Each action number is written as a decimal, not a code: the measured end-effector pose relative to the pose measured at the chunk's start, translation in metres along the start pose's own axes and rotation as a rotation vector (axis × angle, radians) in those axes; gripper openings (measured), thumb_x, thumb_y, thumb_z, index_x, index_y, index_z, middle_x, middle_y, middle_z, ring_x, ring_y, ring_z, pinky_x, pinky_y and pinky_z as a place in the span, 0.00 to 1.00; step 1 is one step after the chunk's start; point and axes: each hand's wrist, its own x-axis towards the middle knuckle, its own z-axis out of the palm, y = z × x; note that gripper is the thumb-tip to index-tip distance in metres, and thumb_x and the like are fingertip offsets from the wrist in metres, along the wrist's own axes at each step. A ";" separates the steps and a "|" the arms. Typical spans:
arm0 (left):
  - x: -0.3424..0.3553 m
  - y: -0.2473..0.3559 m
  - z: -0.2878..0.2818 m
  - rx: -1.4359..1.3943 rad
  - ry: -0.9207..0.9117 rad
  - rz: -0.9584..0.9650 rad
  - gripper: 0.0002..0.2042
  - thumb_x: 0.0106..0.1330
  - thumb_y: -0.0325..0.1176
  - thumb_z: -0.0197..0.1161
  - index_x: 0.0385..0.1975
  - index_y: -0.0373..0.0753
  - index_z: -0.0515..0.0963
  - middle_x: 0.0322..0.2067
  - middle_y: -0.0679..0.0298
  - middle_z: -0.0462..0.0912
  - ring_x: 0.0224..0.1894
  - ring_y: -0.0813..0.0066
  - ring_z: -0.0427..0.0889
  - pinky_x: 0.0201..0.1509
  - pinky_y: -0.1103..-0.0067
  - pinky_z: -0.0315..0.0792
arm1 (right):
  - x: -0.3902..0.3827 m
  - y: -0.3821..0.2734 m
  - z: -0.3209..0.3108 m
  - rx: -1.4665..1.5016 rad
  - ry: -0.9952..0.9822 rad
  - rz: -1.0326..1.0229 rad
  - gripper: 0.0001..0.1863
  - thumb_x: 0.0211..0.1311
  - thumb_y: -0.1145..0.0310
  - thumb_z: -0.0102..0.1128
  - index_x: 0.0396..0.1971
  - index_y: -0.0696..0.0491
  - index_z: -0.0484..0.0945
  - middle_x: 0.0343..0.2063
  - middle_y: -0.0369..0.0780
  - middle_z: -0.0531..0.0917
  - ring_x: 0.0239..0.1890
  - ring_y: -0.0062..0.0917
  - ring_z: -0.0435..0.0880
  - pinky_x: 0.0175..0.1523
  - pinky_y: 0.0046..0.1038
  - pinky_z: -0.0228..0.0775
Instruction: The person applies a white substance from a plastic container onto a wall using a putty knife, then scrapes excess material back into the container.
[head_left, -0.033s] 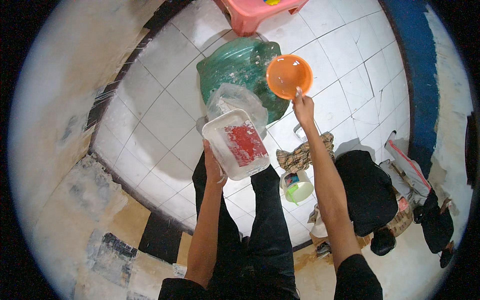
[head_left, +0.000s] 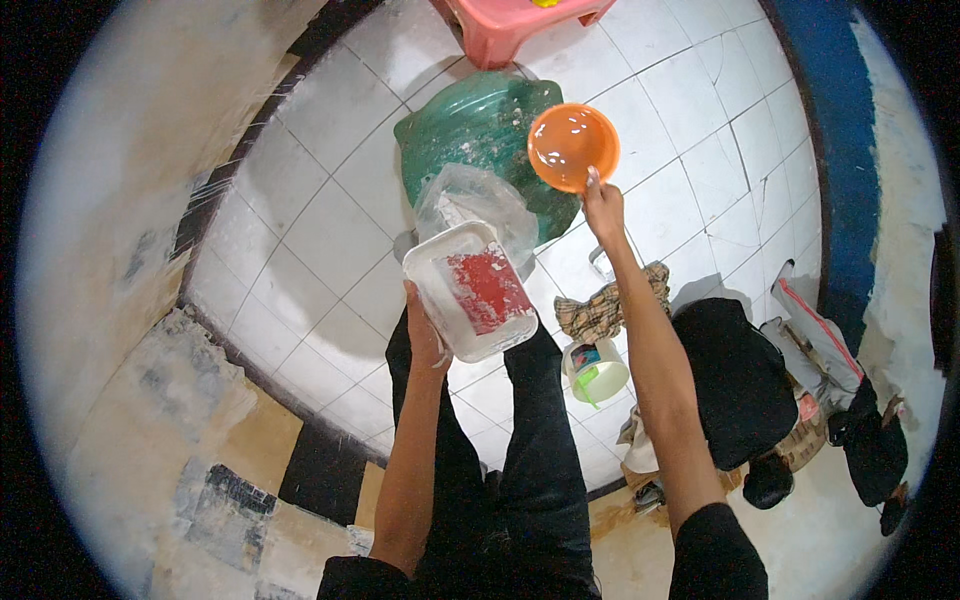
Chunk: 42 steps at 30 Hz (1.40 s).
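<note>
My left hand (head_left: pixel 425 330) is closed on the side of a white rectangular container (head_left: pixel 440 290) whose red patch is speckled with white powder. My right hand (head_left: pixel 603 208) grips an orange dipper (head_left: pixel 572 138) with clear liquid inside. Below both, on the tiled floor, lies a crumpled green object (head_left: pixel 455 120) smudged with white, topped by a translucent plastic bag (head_left: pixel 490 195) with white material in it; the container partly hides the bag.
A pink stool (head_left: pixel 500 30) stands at the top. To the right are a checked cloth (head_left: pixel 580 315), a small pale bucket (head_left: pixel 596 375), a black bag (head_left: pixel 725 380) and other piled items. Patchy walls (head_left: pixel 130 200) border the tiled floor (head_left: pixel 320 230).
The orange dipper and my right hand have shifted slightly up and to the left. The white container is almost unmoved.
</note>
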 end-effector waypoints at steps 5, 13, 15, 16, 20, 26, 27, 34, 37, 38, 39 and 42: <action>-0.016 0.008 -0.019 -0.017 0.070 0.001 0.31 0.67 0.57 0.44 0.59 0.37 0.58 0.54 0.57 0.68 0.56 0.64 0.68 0.60 0.70 0.64 | 0.022 0.016 0.046 0.066 -0.116 0.170 0.32 0.64 0.42 0.43 0.09 0.53 0.69 0.07 0.32 0.66 0.09 0.17 0.62 0.16 0.22 0.53; -0.038 0.032 -0.021 -0.015 0.122 0.025 0.31 0.67 0.57 0.42 0.58 0.37 0.60 0.52 0.57 0.69 0.53 0.63 0.71 0.58 0.69 0.67 | 0.015 -0.005 0.066 0.181 -0.273 0.305 0.31 0.64 0.42 0.43 0.15 0.56 0.72 0.10 0.36 0.70 0.13 0.21 0.69 0.20 0.27 0.60; -0.040 0.038 -0.022 -0.035 0.124 0.027 0.31 0.67 0.58 0.43 0.58 0.37 0.60 0.52 0.56 0.69 0.53 0.63 0.70 0.58 0.69 0.67 | 0.014 -0.009 0.059 0.141 -0.271 0.266 0.30 0.64 0.44 0.43 0.18 0.57 0.74 0.13 0.38 0.73 0.17 0.24 0.74 0.25 0.29 0.65; -0.041 0.039 -0.021 -0.045 0.120 0.025 0.31 0.66 0.58 0.43 0.58 0.37 0.60 0.52 0.56 0.70 0.53 0.63 0.70 0.57 0.69 0.67 | 0.012 -0.008 0.055 0.122 -0.254 0.239 0.30 0.64 0.45 0.43 0.20 0.58 0.75 0.15 0.39 0.75 0.19 0.24 0.75 0.27 0.29 0.66; -0.047 0.043 0.002 -0.075 -0.018 0.040 0.32 0.66 0.59 0.43 0.58 0.37 0.60 0.52 0.57 0.69 0.54 0.63 0.69 0.59 0.70 0.65 | -0.014 -0.004 0.016 -0.288 0.240 -0.246 0.19 0.64 0.57 0.51 0.32 0.61 0.75 0.23 0.40 0.78 0.24 0.21 0.75 0.31 0.23 0.69; -0.093 0.048 0.009 -0.103 0.013 0.119 0.33 0.66 0.60 0.41 0.59 0.37 0.58 0.54 0.55 0.68 0.55 0.61 0.68 0.60 0.67 0.64 | -0.176 -0.172 -0.031 0.076 -0.013 -0.235 0.09 0.60 0.75 0.49 0.38 0.61 0.75 0.29 0.44 0.79 0.32 0.27 0.78 0.41 0.25 0.68; -0.100 0.049 0.011 -0.093 -0.014 0.132 0.33 0.66 0.60 0.41 0.59 0.37 0.58 0.54 0.56 0.68 0.55 0.62 0.69 0.60 0.67 0.64 | -0.205 -0.209 -0.040 0.038 -0.038 -0.294 0.11 0.58 0.77 0.49 0.41 0.60 0.75 0.33 0.44 0.79 0.36 0.30 0.78 0.44 0.26 0.68; -0.175 0.084 0.102 -0.140 -0.153 0.250 0.30 0.69 0.57 0.35 0.58 0.36 0.61 0.53 0.57 0.70 0.53 0.65 0.71 0.60 0.72 0.64 | -0.298 -0.339 -0.085 -0.309 0.043 -0.736 0.23 0.53 0.69 0.57 0.51 0.59 0.70 0.54 0.51 0.68 0.52 0.47 0.67 0.57 0.43 0.58; -0.198 0.097 0.127 -0.137 -0.228 0.351 0.29 0.70 0.56 0.33 0.58 0.37 0.61 0.53 0.58 0.71 0.53 0.66 0.72 0.59 0.72 0.65 | -0.317 -0.368 -0.102 -0.411 0.142 -0.897 0.23 0.52 0.74 0.58 0.52 0.59 0.70 0.55 0.52 0.68 0.51 0.48 0.69 0.56 0.43 0.59; -0.208 0.101 0.137 -0.177 -0.240 0.349 0.29 0.70 0.55 0.32 0.58 0.37 0.61 0.51 0.58 0.72 0.52 0.67 0.72 0.59 0.72 0.65 | -0.321 -0.378 -0.107 -0.390 0.102 -0.884 0.21 0.52 0.75 0.57 0.49 0.59 0.71 0.52 0.52 0.70 0.48 0.47 0.71 0.54 0.42 0.61; -0.212 0.102 0.137 -0.162 -0.269 0.352 0.29 0.70 0.56 0.32 0.57 0.37 0.61 0.52 0.58 0.71 0.52 0.67 0.72 0.59 0.72 0.65 | -0.328 -0.386 -0.112 -0.370 0.057 -0.866 0.19 0.52 0.75 0.57 0.47 0.59 0.71 0.49 0.53 0.72 0.46 0.46 0.73 0.52 0.41 0.63; -0.230 0.110 0.139 -0.214 -0.341 0.290 0.31 0.70 0.57 0.31 0.59 0.37 0.60 0.55 0.57 0.69 0.54 0.67 0.71 0.60 0.71 0.64 | -0.348 -0.408 -0.116 -0.328 -0.087 -0.748 0.15 0.50 0.78 0.58 0.40 0.58 0.70 0.30 0.52 0.79 0.30 0.44 0.80 0.35 0.36 0.72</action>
